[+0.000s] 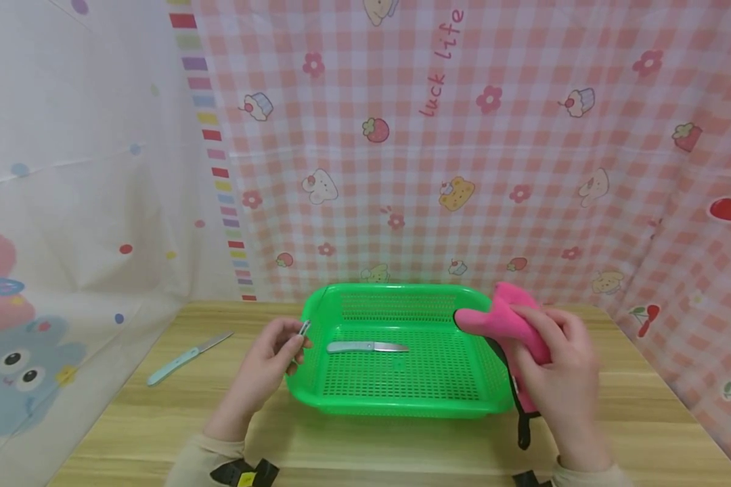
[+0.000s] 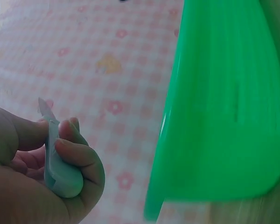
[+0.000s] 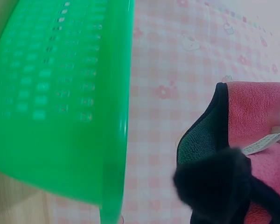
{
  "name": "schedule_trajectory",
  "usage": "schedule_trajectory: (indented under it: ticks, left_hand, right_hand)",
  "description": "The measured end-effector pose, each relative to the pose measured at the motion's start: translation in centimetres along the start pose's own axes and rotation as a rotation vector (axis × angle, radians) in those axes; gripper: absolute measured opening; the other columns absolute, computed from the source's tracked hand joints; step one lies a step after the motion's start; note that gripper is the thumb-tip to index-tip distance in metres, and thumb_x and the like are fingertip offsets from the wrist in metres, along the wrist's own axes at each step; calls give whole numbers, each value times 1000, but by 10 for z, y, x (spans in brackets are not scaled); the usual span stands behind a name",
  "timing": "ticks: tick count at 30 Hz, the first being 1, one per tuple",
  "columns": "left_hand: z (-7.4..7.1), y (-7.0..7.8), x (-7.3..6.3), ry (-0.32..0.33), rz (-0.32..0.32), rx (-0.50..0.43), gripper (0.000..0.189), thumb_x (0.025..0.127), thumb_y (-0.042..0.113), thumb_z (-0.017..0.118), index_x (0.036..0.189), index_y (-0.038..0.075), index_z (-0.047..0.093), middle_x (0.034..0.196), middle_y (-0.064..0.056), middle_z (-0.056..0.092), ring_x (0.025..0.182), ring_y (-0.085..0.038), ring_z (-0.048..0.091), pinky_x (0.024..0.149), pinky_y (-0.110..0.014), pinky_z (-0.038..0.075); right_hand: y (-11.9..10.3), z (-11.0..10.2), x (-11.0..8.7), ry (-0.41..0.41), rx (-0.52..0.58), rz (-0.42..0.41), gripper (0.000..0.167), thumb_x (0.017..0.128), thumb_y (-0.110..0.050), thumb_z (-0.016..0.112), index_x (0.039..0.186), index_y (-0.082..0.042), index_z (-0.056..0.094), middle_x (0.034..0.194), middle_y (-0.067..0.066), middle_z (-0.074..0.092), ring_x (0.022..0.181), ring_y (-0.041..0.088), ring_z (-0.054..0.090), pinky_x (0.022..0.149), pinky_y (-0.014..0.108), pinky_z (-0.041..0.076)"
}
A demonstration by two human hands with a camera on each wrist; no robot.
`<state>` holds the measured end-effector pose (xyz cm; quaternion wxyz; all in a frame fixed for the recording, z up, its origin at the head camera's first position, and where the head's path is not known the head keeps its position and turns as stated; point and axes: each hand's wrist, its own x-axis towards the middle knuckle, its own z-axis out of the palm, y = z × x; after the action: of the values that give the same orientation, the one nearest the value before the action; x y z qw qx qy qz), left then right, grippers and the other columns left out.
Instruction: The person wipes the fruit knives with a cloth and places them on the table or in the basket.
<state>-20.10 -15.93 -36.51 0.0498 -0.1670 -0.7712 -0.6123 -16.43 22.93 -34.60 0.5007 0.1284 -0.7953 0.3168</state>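
Observation:
My left hand (image 1: 267, 357) pinches a small knife (image 2: 60, 170) with a pale blue-green handle, at the left rim of the green plastic basket (image 1: 402, 408). In the left wrist view the fingers and thumb curl round the handle, and the short blade points up and away. My right hand (image 1: 565, 368) grips a bunched pink cloth (image 1: 512, 314) over the basket's right end. The cloth has black edging and a dark green reverse side in the right wrist view, with a black strip hanging from it. A second knife (image 1: 356, 347) lies flat inside the basket.
A third knife (image 1: 185, 358) of the same kind lies on the wooden table (image 1: 378, 453) to the left of the basket. Behind the table hangs a pink checked curtain (image 1: 402, 155), with a white patterned sheet (image 1: 109, 210) on the left side.

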Motion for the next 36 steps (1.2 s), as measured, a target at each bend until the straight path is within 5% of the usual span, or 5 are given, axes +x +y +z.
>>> schedule_trajectory:
  ticks: [9, 13, 17, 24, 36]
  left_hand:
    - [30, 2, 5, -104, 6, -196, 20, 105, 4, 45, 119, -10, 46, 95, -12, 58, 71, -13, 51, 59, -20, 43]
    - [41, 4, 6, -177, -20, -285, 26, 106, 9, 44, 123, -10, 44, 98, -11, 57, 73, -12, 52, 60, -20, 45]
    - [51, 5, 7, -263, -48, -418, 26, 107, 13, 43, 125, -6, 43, 99, -8, 57, 73, -10, 52, 60, -19, 46]
    - [69, 7, 8, -356, -74, -604, 16, 107, 13, 42, 119, 4, 49, 96, -5, 57, 71, -9, 51, 57, -18, 44]
    - [88, 11, 8, -383, -81, -662, 13, 108, 12, 41, 115, 7, 50, 95, -4, 58, 71, -9, 51, 56, -17, 43]
  right_hand:
    - [-12, 15, -4, 23, 81, -69, 36, 71, -4, 77, 107, -7, 75, 100, 20, 60, 88, 31, 54, 72, 32, 37]
    - [-18, 23, -6, 29, 117, -114, 25, 85, -23, 72, 105, -8, 75, 98, 20, 60, 87, 31, 54, 71, 33, 38]
    - [-27, 31, -6, 56, 130, -164, 36, 95, -42, 63, 103, -10, 75, 96, 21, 60, 86, 32, 54, 72, 34, 38]
    - [-40, 43, -9, 80, 145, -198, 32, 96, -41, 64, 104, -12, 75, 99, 21, 60, 86, 33, 55, 74, 35, 39]
    - [-56, 59, -16, 67, 146, -231, 26, 98, -32, 59, 106, -13, 75, 101, 19, 61, 88, 31, 56, 74, 32, 42]
